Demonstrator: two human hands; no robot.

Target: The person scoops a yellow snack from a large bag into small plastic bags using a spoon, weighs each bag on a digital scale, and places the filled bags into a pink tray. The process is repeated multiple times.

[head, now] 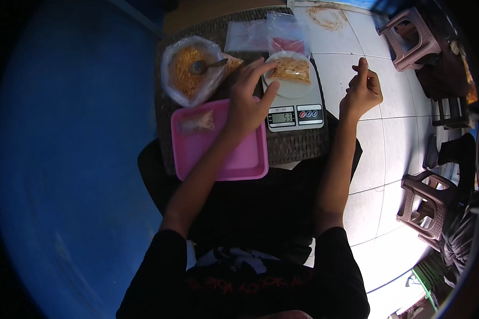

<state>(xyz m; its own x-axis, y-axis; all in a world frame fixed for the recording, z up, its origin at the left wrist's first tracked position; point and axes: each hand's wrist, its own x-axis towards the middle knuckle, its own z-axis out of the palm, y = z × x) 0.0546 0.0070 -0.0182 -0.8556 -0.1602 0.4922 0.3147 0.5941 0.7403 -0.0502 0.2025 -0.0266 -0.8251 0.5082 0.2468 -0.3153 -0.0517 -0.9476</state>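
Observation:
A small clear plastic bag of golden shredded food [290, 70] lies on the round white plate of a digital kitchen scale [295, 118]. My left hand [250, 93] reaches over the scale's left side, thumb and fingers spread. Its fingertips are at the bag's left edge; whether they touch it I cannot tell. Off to the right of the scale, my right hand [361, 89] is raised with its fingers curled in, and nothing shows in it. Below my left forearm sits a pink plastic tray [239, 159] holding one filled plastic bag [199, 122].
A large open plastic bag of the same shreds [187, 71], with a metal spoon [201, 66] in it, stands back left. Flat clear plastic bags [245, 36] lie behind the scale on the dark woven-top table [295, 147]. Plastic stools [427, 199] stand on the tiled floor at right.

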